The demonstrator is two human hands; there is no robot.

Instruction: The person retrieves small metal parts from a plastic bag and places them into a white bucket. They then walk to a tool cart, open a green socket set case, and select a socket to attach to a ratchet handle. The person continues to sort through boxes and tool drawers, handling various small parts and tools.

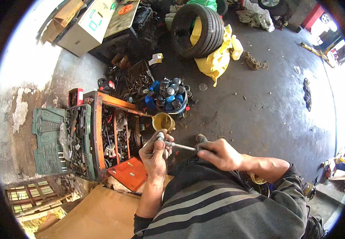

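Observation:
Both my hands are raised in front of my body, a slim silver metal shaft point(182, 146) spanning the gap between them. My right hand point(222, 155) is closed around the dark handle end of this shafted tool. My left hand point(155, 154) pinches a small grey metal part point(160, 136) between thumb and fingers, where the shaft's thicker left end meets it. The fingers partly cover the joint, so whether the shaft sits inside the part cannot be told. Just beyond my left hand stands a yellowish bucket point(156, 122) with dark contents.
An orange metal cart point(99, 135) stands at left, with an opened green socket case point(47, 139) on top. Used filters point(170, 93) fill a round tub. Farther off are a tire point(216, 34) and a yellow bag point(216, 63). Cardboard point(104, 211) lies at lower left.

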